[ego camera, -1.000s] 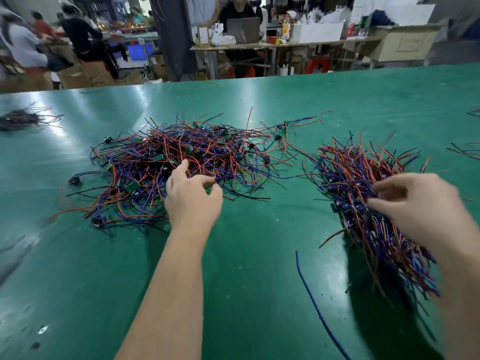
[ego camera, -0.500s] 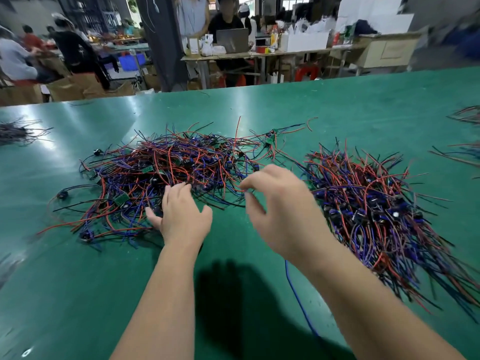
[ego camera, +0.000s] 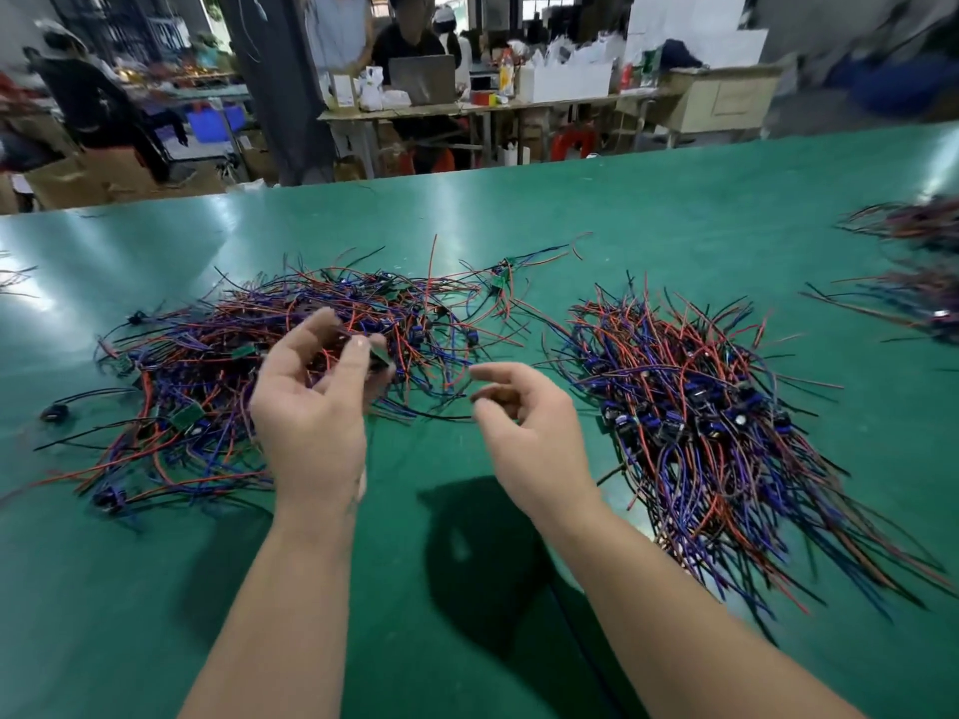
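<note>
On my flat green table mat (ego camera: 467, 589), the sprawling tangle of red, blue and black wires (ego camera: 218, 365) lies left, the dense heap of same-coloured wires (ego camera: 700, 407) right, apart; further wire bundles (ego camera: 918, 262) far right.

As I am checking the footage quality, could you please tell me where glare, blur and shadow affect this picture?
Head view: glare streaks the glossy green tabletop at left; the tangled red-and-blue wire heaps at the right edge smear with blur; the right hand casts a dark shadow below it.

Obscured, blurred, cropped
Left hand (ego camera: 311, 407) masks part of loose wire pile (ego camera: 207, 365); green piece (ego camera: 381, 356) it pinches is blurred; right-edge wire heap (ego camera: 923, 282) blurred, cropped.
</note>
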Demonstrator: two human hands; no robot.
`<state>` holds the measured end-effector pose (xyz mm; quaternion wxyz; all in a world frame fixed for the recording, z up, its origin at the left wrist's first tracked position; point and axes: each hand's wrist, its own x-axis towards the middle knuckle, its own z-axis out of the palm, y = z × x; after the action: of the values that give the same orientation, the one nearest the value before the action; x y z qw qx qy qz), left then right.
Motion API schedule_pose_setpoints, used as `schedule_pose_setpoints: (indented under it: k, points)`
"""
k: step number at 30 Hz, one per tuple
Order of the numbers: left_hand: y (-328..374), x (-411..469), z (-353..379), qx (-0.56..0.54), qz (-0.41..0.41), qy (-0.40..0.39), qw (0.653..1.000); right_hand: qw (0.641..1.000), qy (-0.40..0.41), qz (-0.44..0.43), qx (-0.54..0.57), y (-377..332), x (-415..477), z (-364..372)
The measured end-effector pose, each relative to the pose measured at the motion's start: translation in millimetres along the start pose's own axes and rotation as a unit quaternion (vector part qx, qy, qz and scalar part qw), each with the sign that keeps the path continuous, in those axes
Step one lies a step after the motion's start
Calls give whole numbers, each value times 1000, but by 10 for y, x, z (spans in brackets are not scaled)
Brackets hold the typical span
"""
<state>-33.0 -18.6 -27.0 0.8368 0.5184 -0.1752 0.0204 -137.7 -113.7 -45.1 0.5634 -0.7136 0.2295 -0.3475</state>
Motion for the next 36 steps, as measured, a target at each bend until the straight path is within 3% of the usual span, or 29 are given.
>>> schedule_pose_setpoints:
  k: [3, 8, 14, 17, 22, 29, 32, 36]
  points:
    - [19, -65, 72, -60, -61, -70, 994, 996, 34, 0, 80, -57, 43, -75]
    - [3, -210, 164, -36, -93, -175, 979, 991, -52, -31, 117, -101, 41, -91]
    - [-7, -223, 175, -40, -127, -214, 968, 977, -32, 5, 209, -147, 80, -134]
    - [-22, -214, 150, 11, -97, -195, 976, 956, -37, 68, 283, -167, 96, -140]
    - [-70, -208, 160, 17, -103, -136, 985, 877, -77, 171, 443, -214, 112, -142]
    - [-69, -190, 158, -53, -69, 59, 994, 832, -15, 215, 510, -178, 164, -155]
    - [-72, -132, 117, -86, -180, 106, 974, 805, 33, 229, 546, -164, 196, -181]
    - [-92, -206, 203, -70, -363, -88, 925, 815, 22, 219, 536, -162, 182, -155]
